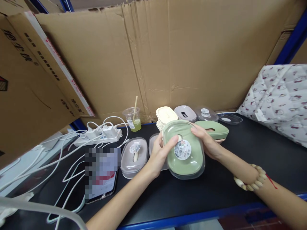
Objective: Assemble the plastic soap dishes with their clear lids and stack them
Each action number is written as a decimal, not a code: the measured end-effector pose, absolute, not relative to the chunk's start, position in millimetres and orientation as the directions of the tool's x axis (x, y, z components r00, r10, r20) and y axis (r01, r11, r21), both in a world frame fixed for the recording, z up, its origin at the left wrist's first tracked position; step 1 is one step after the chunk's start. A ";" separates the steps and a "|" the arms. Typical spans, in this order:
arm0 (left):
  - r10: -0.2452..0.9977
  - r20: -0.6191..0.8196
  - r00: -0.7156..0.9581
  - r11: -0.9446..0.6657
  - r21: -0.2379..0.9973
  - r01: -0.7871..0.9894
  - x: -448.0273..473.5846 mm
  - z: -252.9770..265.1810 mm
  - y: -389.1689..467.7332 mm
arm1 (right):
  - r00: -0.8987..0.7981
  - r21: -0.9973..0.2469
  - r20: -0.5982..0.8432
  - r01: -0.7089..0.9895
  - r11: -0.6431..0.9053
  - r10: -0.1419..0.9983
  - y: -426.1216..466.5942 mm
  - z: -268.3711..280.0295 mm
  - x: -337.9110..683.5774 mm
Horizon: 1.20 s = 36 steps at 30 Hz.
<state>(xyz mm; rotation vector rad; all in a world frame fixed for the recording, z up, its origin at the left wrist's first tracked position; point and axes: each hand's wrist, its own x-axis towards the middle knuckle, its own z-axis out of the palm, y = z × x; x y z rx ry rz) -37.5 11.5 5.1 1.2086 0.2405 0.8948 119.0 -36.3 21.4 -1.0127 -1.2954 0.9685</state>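
Both hands grip a green lidded box (pixel 172 164) with a clear cover and a round label (pixel 182 149); it is tilted up toward me above the table. My left hand (pixel 161 153) is closed on its left side, the thumb lying over the cover. At the upper right edge my right hand (pixel 207 142) is closed on it, the fingers partly hidden behind. A grey lidded box (pixel 141 159) stands to the left, and another grey one is mostly covered by my left hand. Behind are a stack of cream lids (pixel 167 115), a grey lid (pixel 185 111) and green lids (pixel 219 129).
Clear covers (pixel 207 115) lie at the back right near a quilted patterned bag (pixel 280 95). On the left are a phone (pixel 103 179), a power strip (pixel 115 137) with tangled white cables, and a plastic cup (pixel 136 124) with a straw. Cardboard (pixel 153 64) walls the back.
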 end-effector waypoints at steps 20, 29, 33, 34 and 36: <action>0.702 0.358 0.615 -0.024 0.876 -0.481 -38.6 6.8 12.0 | 0.027 -0.958 0.281 0.072 0.279 0.959 -34.9 19.5 121.4; 0.852 0.252 0.459 0.026 0.855 -0.517 -33.5 5.4 14.7 | 0.017 -0.970 0.218 0.113 0.215 0.976 -36.9 24.3 116.3; 0.888 0.201 0.414 0.046 0.857 -0.513 -33.5 6.5 21.1 | -0.004 -0.972 0.163 0.171 0.161 0.987 -37.9 25.4 113.5; 0.886 0.187 0.425 0.052 0.869 -0.492 -34.0 6.7 22.5 | 0.000 -0.974 0.161 0.162 0.159 0.987 -38.1 25.9 112.6; 0.882 0.164 0.442 0.061 0.890 -0.452 -35.3 7.2 24.5 | 0.009 -0.978 0.160 0.136 0.157 0.987 -38.8 27.2 110.9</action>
